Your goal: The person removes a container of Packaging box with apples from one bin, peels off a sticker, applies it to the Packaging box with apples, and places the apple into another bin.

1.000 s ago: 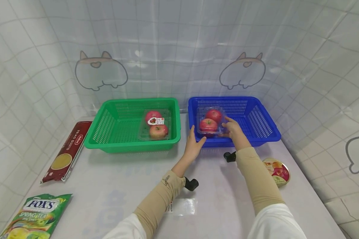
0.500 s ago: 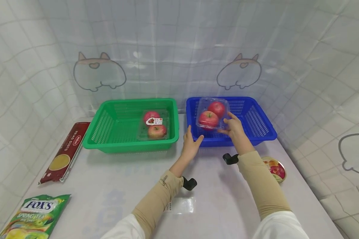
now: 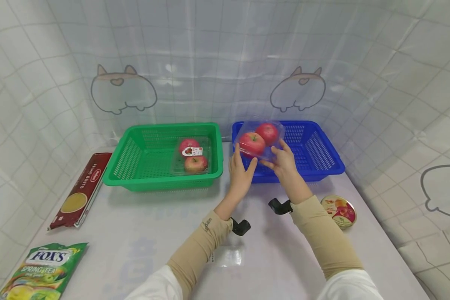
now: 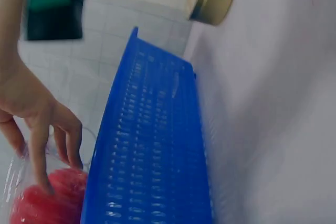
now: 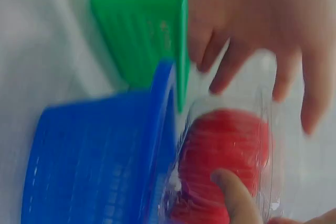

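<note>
A clear plastic box [image 3: 249,126] with two red apples [image 3: 252,144] in it is tilted above the left part of the blue basket [image 3: 331,171]. My right hand [image 3: 286,166] grips the box by its right near side, one finger pressed along the plastic in the right wrist view. At the near left corner of the box is my left hand [image 3: 240,177], its fingers straight and thumb spread. In the right wrist view the left fingertips [image 5: 282,92] are close to the box [image 5: 273,192]; whether they touch it, I cannot tell.
Left of the blue basket stands a green basket [image 3: 161,183] holding another clear box of apples [image 3: 178,160]. A red-brown pack [image 3: 81,189] and a green candy bag [image 3: 46,268] lie at the left. A round tin [image 3: 339,211] sits at the right, a clear plastic piece [image 3: 230,255] in front.
The right hand has lifted the box of apples off the blue basket's floor, tilted it and brought it left towards the left hand. The left hand has risen slightly.
</note>
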Action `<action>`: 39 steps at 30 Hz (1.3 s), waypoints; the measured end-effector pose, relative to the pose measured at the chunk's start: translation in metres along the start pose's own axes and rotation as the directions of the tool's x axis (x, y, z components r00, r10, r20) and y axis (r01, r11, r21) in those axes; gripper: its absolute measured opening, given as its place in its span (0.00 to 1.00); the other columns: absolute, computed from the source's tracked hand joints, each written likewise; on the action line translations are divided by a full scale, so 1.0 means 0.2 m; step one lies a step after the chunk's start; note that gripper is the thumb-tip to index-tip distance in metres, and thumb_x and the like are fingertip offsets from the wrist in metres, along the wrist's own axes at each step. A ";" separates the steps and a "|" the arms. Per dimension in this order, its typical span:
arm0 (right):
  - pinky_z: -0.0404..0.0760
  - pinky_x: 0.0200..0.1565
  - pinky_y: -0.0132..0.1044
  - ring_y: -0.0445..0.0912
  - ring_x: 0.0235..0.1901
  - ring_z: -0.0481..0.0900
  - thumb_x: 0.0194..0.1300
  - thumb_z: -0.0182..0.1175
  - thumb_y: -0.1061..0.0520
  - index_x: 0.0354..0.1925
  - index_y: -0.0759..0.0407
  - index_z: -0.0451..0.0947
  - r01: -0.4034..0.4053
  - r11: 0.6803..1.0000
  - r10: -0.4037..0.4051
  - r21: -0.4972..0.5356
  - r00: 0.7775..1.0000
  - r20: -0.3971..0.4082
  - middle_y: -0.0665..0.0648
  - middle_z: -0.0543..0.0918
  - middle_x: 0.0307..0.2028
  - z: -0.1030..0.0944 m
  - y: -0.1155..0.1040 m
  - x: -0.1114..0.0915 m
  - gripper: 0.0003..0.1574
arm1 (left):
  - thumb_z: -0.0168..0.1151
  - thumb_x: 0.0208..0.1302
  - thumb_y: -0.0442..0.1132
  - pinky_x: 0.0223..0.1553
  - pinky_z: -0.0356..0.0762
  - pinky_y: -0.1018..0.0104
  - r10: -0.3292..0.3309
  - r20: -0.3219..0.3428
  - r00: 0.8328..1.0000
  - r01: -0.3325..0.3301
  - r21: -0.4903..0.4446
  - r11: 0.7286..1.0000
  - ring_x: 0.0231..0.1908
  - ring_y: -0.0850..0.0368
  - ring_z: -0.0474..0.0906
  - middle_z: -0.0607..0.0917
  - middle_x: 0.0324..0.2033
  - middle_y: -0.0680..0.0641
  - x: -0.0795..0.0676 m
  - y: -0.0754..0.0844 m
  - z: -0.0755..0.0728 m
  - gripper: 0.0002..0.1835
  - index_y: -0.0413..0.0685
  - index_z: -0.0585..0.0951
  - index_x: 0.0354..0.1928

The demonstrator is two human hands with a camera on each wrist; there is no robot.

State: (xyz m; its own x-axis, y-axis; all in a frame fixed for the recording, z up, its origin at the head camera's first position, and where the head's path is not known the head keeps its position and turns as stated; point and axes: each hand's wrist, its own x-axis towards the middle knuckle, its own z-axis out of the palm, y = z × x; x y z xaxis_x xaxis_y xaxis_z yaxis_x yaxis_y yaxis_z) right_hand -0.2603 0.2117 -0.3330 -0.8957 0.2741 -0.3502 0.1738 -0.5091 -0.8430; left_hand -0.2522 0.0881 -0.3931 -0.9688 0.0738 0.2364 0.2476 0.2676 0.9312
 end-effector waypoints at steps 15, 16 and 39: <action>0.82 0.37 0.39 0.45 0.49 0.66 0.68 0.47 0.65 0.70 0.47 0.45 0.209 0.978 -0.209 -0.002 0.978 0.017 0.53 0.52 0.53 0.18 0.18 -0.24 0.38 | 0.55 0.64 0.44 0.66 0.48 0.50 -0.046 -0.214 0.976 -0.037 -0.368 0.929 0.68 0.52 0.40 0.42 0.68 0.44 0.01 0.07 -0.07 0.41 0.48 0.42 0.70; 0.82 0.37 0.40 0.46 0.48 0.66 0.67 0.47 0.66 0.70 0.48 0.45 0.221 0.975 -0.221 0.001 0.975 0.025 0.54 0.52 0.52 0.18 0.19 -0.25 0.39 | 0.55 0.64 0.43 0.65 0.52 0.50 -0.055 -0.227 0.972 -0.038 -0.387 0.921 0.68 0.50 0.44 0.43 0.67 0.43 0.01 0.08 -0.08 0.40 0.48 0.43 0.69; 0.62 0.59 0.59 0.56 0.69 0.44 0.71 0.37 0.40 0.71 0.35 0.33 0.295 0.866 -0.217 -0.403 0.949 0.227 0.53 0.36 0.72 -0.03 0.04 -0.12 0.38 | 0.51 0.61 0.42 0.40 0.77 0.50 -0.284 -0.065 0.957 0.223 -0.464 0.858 0.60 0.51 0.63 0.55 0.65 0.45 -0.02 0.09 -0.45 0.32 0.70 0.56 0.67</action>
State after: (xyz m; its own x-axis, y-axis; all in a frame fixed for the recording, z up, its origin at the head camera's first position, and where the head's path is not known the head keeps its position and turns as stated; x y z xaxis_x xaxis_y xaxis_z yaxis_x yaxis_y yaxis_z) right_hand -0.2354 0.2059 -0.3347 -0.9810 0.1853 -0.0567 0.0517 -0.0315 -0.9982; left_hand -0.2448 0.0061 -0.3523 -0.9975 -0.0679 -0.0199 -0.0060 -0.1995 0.9799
